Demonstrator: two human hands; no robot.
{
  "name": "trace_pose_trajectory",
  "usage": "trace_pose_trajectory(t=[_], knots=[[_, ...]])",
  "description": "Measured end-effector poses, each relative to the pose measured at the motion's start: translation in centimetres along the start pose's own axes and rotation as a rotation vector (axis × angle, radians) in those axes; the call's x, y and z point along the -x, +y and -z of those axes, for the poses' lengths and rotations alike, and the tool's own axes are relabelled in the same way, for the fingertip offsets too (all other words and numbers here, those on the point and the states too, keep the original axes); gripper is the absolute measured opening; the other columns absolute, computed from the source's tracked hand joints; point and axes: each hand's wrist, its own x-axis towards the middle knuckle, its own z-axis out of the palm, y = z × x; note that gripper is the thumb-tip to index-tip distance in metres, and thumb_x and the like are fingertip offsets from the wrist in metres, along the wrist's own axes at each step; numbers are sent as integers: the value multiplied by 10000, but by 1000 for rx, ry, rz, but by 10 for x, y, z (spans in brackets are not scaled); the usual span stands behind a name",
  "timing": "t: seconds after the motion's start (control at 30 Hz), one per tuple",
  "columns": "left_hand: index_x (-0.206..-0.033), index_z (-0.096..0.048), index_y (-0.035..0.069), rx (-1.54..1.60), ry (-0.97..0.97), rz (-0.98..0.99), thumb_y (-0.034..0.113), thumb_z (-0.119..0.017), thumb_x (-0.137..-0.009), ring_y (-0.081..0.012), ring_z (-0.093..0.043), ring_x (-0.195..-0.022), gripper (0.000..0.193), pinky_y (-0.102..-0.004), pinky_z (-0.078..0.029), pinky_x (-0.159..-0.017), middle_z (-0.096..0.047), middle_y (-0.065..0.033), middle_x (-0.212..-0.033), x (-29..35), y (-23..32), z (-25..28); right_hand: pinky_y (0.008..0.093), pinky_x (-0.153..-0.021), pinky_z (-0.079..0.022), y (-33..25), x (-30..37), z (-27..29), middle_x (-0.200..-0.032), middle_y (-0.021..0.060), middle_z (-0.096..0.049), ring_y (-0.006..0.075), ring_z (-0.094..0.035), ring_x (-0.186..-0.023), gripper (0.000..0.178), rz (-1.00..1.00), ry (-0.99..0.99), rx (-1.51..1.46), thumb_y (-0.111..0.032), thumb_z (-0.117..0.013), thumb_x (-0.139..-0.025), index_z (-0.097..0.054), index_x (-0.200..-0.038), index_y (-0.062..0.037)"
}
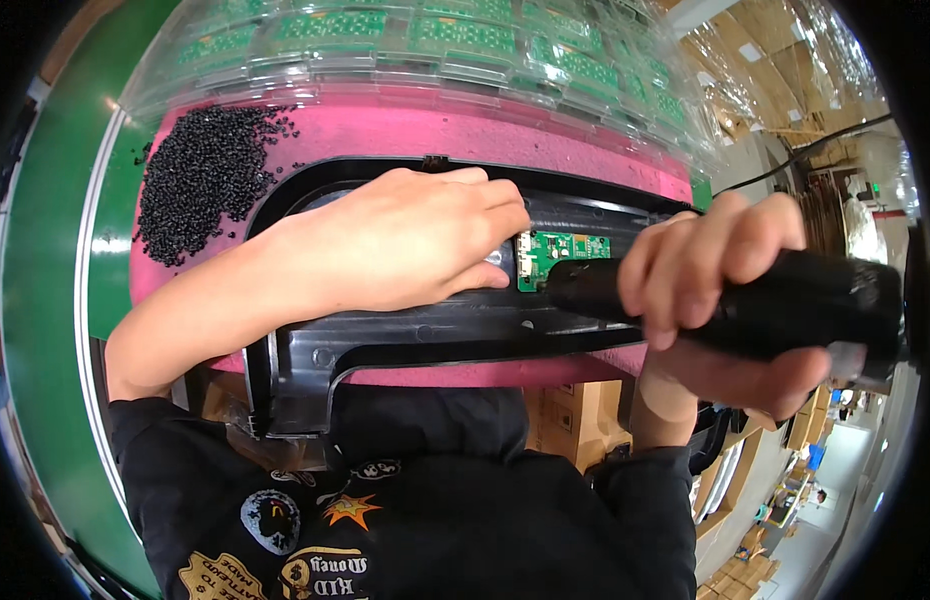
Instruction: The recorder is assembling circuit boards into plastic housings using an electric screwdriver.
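Observation:
My right hand (pixel 715 270) is wrapped round a black electric screwdriver (pixel 800 305), which lies nearly level and points left. Its narrow front end is over the lower left corner of a green circuit board (pixel 575 246); the tip itself is hard to see. The board sits inside a long black plastic housing (pixel 425 345). My left hand (pixel 425 235) reaches across this housing, fingers bent, with fingertips and thumb at the board's left end beside its white connectors. What lies under those fingers is mostly hidden.
The housing rests on a pink mat (pixel 405 130). A heap of small black screws (pixel 200 180) lies at the left of the mat. Behind it stand clear plastic trays (pixel 465 60) of green circuit boards. A black cable (pixel 805 150) runs at the right. A cardboard box (pixel 575 420) is below.

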Motion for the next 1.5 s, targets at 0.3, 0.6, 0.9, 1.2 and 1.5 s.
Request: trace_pose_trajectory(t=[0.3,0.6,0.9,1.2,1.5], knots=[[-1175,-560,-16,-58,-43,1,234,-684,-856,-302,-579,-1113,424,-405,-529,-831,-553,-97,-1220,-1,-1,1,306,-523,-400,17,-21,20,-750,37,-513,121,-463,-481,560,-13,182,-30,-581,-520,-895,-533,-1036,-40],[-1154,-566,-31,-52,-32,-24,234,-686,-845,-316,-576,-1107,424,-410,-536,-825,-550,-118,-1218,0,-2,0,302,-518,-394,22,-23,21,-758,43,-520,122,-460,-480,548,-76,194,8,-569,-490,-915,-525,-1040,-37],[-1132,-568,-42,-44,9,-34,223,-690,-837,-319,-580,-1095,414,-409,-539,-807,-558,-126,-1203,3,-2,-1,266,-502,-388,34,-46,37,-750,30,-521,91,-464,-468,574,-162,-188,-79,-591,-563,-878,-488,-1047,-47],[-1128,-570,-40,-26,5,-53,195,-708,-816,-308,-576,-1101,414,-415,-537,-801,-563,-129,-1205,2,-2,-1,247,-480,-386,31,-34,22,-743,38,-504,79,-463,-473,533,-166,-131,10,-534,-618,-871,-478,-1023,-43],[-1028,-608,23,-111,62,-11,151,-694,-835,-337,-646,-793,247,-441,-515,-634,-628,-116,-930,0,8,15,290,-558,-391,25,-24,25,-728,6,-497,100,-433,-488,562,-134,99,-49,-590,-552,-892,-505,-1035,-49]])
